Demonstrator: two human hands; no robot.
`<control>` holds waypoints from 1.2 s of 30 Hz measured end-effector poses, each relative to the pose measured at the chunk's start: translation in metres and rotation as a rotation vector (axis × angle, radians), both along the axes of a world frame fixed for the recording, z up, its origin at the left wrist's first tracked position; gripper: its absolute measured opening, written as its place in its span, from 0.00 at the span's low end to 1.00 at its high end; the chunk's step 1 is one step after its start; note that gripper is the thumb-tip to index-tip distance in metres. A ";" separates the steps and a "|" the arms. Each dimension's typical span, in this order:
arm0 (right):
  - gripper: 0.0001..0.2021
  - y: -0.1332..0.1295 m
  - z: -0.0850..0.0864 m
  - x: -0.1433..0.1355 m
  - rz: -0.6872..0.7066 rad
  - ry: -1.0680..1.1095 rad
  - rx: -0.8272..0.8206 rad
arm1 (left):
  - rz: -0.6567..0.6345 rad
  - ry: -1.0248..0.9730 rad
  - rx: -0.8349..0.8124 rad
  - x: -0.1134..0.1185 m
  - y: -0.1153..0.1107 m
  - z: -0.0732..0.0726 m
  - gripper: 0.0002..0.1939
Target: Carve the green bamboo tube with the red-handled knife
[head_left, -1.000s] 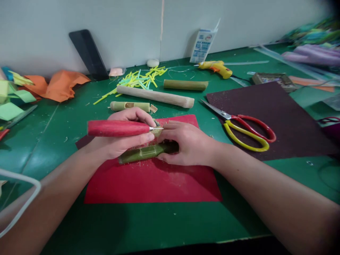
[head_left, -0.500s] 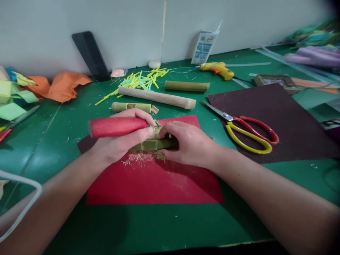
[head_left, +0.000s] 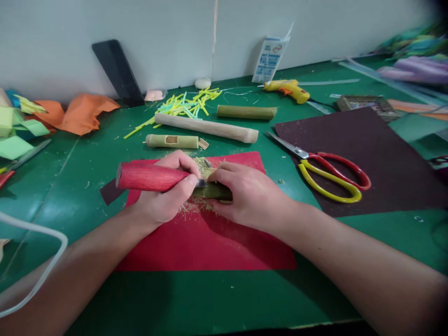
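Presently, your left hand [head_left: 168,187] clasps the red-handled tool [head_left: 153,177], fingers curled; your right hand [head_left: 247,191] pinches the bamboo [head_left: 216,191]. Shavings [head_left: 187,208] lie beside it, scissors [head_left: 301,152] rightward. The carton's [head_left: 269,61] contents are hidden.

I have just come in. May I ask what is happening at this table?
A person's left hand grips a red wooden-handled tool, its metal blade at a green bamboo tube. The right hand holds that tube over a red rectangular sheet, where pale shavings lie scattered.
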State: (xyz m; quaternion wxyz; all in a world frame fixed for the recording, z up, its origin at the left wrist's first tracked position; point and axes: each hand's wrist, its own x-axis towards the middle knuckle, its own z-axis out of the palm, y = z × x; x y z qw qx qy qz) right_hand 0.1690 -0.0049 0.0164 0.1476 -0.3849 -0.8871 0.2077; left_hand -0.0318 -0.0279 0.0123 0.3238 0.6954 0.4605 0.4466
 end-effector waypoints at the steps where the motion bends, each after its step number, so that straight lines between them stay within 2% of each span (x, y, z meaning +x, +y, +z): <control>1: 0.09 0.000 0.000 0.000 -0.006 0.000 0.004 | 0.009 -0.010 0.012 0.000 0.000 -0.001 0.05; 6: 0.09 0.000 -0.004 -0.002 -0.024 -0.002 0.030 | 0.035 -0.007 0.031 0.004 0.001 0.002 0.04; 13: 0.10 -0.003 -0.012 -0.006 -0.022 0.045 0.045 | 0.030 0.110 0.120 0.007 0.004 0.008 0.05; 20: 0.11 -0.002 -0.015 -0.007 -0.037 0.058 0.068 | 0.056 0.079 0.103 0.007 0.007 0.004 0.04; 26: 0.10 -0.002 -0.016 -0.007 -0.031 0.033 0.054 | 0.027 0.115 0.089 0.014 0.006 0.008 0.06; 32: 0.10 -0.001 -0.017 -0.008 -0.042 0.041 0.069 | 0.069 0.199 0.054 0.019 0.005 0.008 0.08; 36: 0.08 0.000 -0.019 -0.010 -0.053 0.072 0.055 | 0.036 0.310 0.093 0.023 0.001 0.006 0.06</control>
